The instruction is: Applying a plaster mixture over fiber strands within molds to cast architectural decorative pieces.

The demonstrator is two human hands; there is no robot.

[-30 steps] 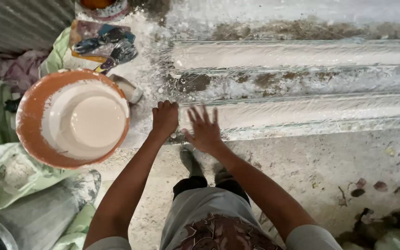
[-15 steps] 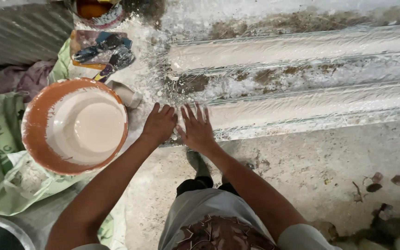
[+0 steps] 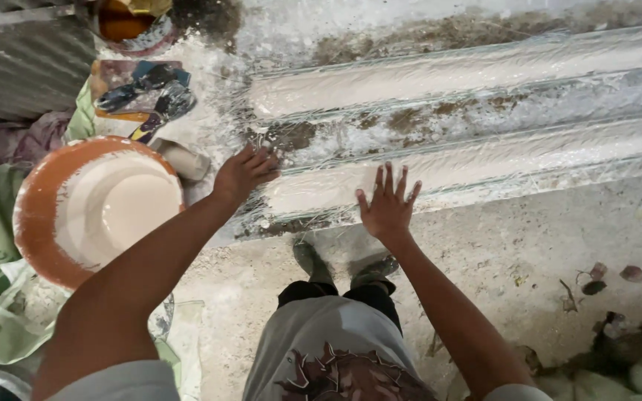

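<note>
- The near white strip [image 3: 440, 174], a long moulded length of pale plaster-like material under glossy clear film, lies on the concrete floor [image 3: 529, 252]; it serves as the landmark.
- Its near long edge borders bare floor, which extends open toward the person's knees and to the right of the strip's visible run.
- Its left end stops just short of the orange basin [image 3: 46, 223]; the gap between them is narrow and holds a small pale cup-like object [image 3: 183, 160].
- A second white strip [image 3: 440, 70] runs parallel on the far side, separated by a band of crumbly white and brown residue [image 3: 410, 122].
- The left hand [image 3: 243, 172] rests at the landmark's left end, palm down, fingers loosely bent, gripping nothing.
- The right hand [image 3: 388, 204] lies flat on the landmark's near edge, fingers spread, released, holding nothing.
- The landmark's surface appears smooth and rounded along its length, with the film wrinkled and frayed at the left end.
- The basin, left of the landmark, contains white liquid mix.
- Debris and dry leaves [image 3: 596, 282] lie on the floor, well apart on the near right.
</note>
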